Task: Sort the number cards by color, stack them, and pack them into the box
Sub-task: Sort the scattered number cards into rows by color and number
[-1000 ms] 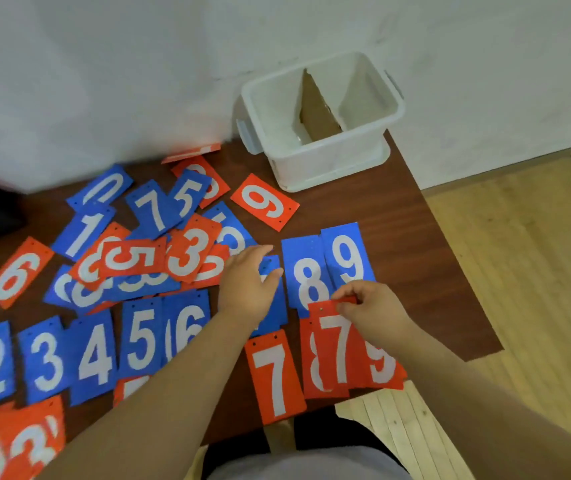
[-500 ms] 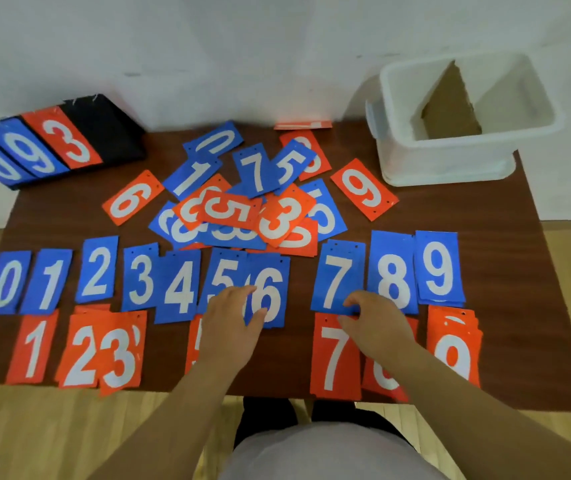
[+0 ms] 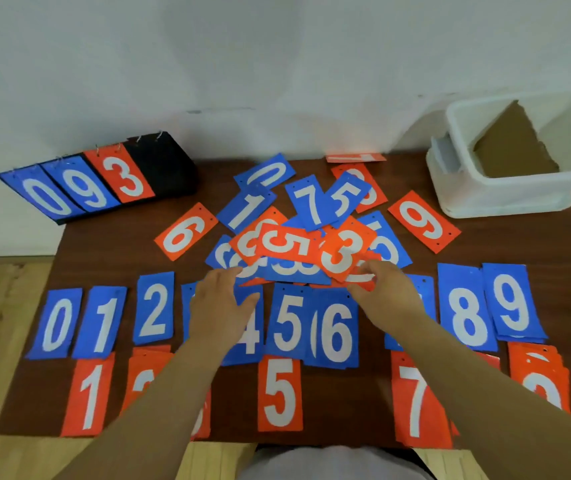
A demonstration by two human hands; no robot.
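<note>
The sorting looks partly done and nothing is packed. The white box (image 3: 505,199) stands at the far right corner of the table (image 3: 104,258); only a cardboard divider (image 3: 516,147) shows inside it, and no cards. Nearer than the box and stretching away to its left, a blue row (image 3: 337,332) runs from 0 up to 9. Nearer again lies an orange row (image 3: 280,393), with 1, 5 and 7 readable and other cards hidden under the forearms. Between the rows and the wall, left of the box, a mixed pile (image 3: 287,245) of blue and orange cards lies unsorted; an orange 9 (image 3: 422,225) lies loose just left of the box, and an orange 6 (image 3: 185,232) much further left.

Both hands are at the pile's near edge. The left hand (image 3: 220,306), the one further from the box, is spread wide with straight fingers, its tips touching a blue card and gripping nothing. The right hand (image 3: 386,296) has its fingertips at an orange card beneath the orange 3 (image 3: 343,254); I cannot tell whether it pinches that card or merely touches it.

My judgement is that the sorting is past its middle. What is left is clearing the pile and the loose cards into the rows, gathering each colour into a stack, and putting both stacks into the box, probably one on each side of the divider.
</note>
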